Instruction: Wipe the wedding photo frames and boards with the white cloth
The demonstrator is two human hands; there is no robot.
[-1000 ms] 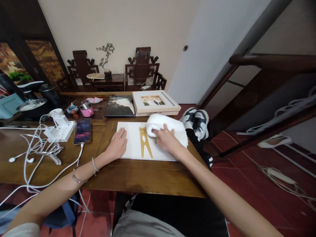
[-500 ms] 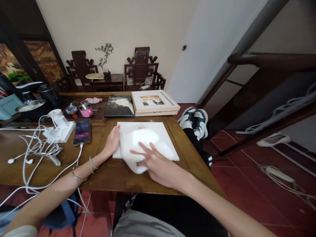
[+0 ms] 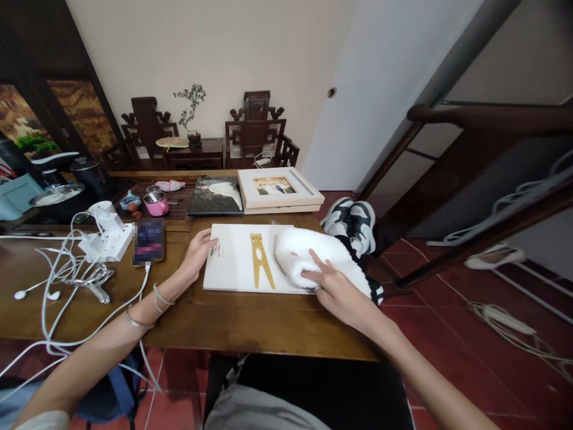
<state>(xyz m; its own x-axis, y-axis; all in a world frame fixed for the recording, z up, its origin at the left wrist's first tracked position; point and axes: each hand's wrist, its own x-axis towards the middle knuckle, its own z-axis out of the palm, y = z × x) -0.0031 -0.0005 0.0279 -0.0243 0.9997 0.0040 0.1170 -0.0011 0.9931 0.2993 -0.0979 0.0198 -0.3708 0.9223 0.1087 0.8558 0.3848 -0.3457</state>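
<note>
A white square panel (image 3: 233, 269) with a gold clothespin shape (image 3: 260, 264) lies flat on the wooden table (image 3: 250, 322). My left hand (image 3: 199, 254) rests on the panel's left edge, fingers spread flat. A bunched white towel (image 3: 308, 254) sits on the panel's right side and hangs past its right edge. My right hand (image 3: 335, 289) presses on the towel with its fingers over the cloth.
Behind the panel lie a framed photo (image 3: 277, 188) and a dark picture (image 3: 217, 196). A phone (image 3: 148, 240), a power strip (image 3: 110, 239), white cables (image 3: 67, 280) and a pink cup (image 3: 157, 203) crowd the table's left. Sneakers (image 3: 351, 221) show past the right edge.
My right hand swept the towel from the panel's far right to its near middle, then back to the right, uncovering the gold shape. My left hand slid slightly left along the panel's edge.
</note>
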